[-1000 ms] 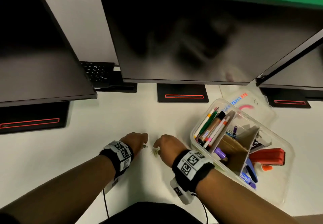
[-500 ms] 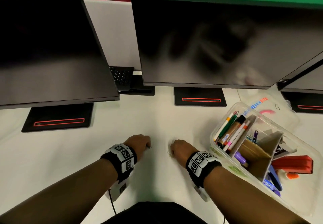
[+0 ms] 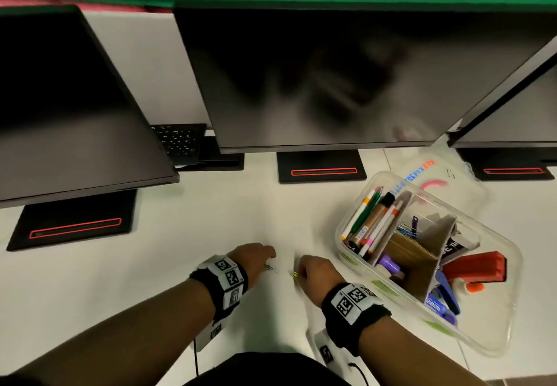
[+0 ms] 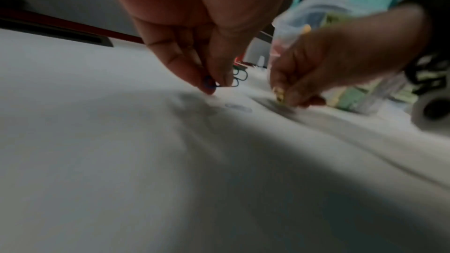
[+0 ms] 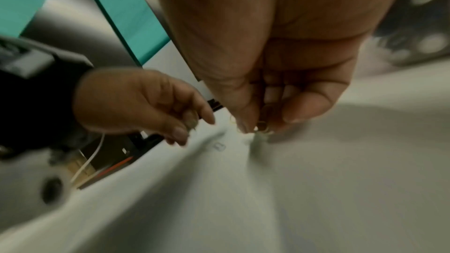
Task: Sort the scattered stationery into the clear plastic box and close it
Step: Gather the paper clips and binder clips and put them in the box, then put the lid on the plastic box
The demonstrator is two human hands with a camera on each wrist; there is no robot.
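We see both hands low over the white desk (image 3: 187, 265), close together and just in front of the middle monitor (image 3: 331, 78). The left hand (image 3: 253, 257) has its thumb and fingers drawn together at the tips, pinching dark paper clips (image 4: 220, 81), blue and green as far as the blur lets us tell, right at the desk surface. The right hand (image 3: 316, 271) does the same a little to its right, its thumb and fingertips pinched on yellow paper clips (image 4: 280, 93) that touch or nearly touch the desk; we cannot tell how many it holds. Between the two hands one pale paper clip (image 5: 219, 146) lies flat on the desk, apart from both sets of fingers. The clear plastic box (image 3: 494, 319) stands open on the desk just to the right of the right wrist, set at a slant. Inside it, cardboard dividers (image 3: 422, 253) split the space: pens and markers (image 3: 373, 220) lie in the far left section, small clips (image 3: 408, 230) sit beside them, and a red stapler (image 3: 476, 268) rests toward the right with blue items below it. The box lid (image 3: 437, 180), clear with coloured lettering, lies on the desk behind the box, touching or just beside its far edge. Both wrists wear black bands with printed square markers.
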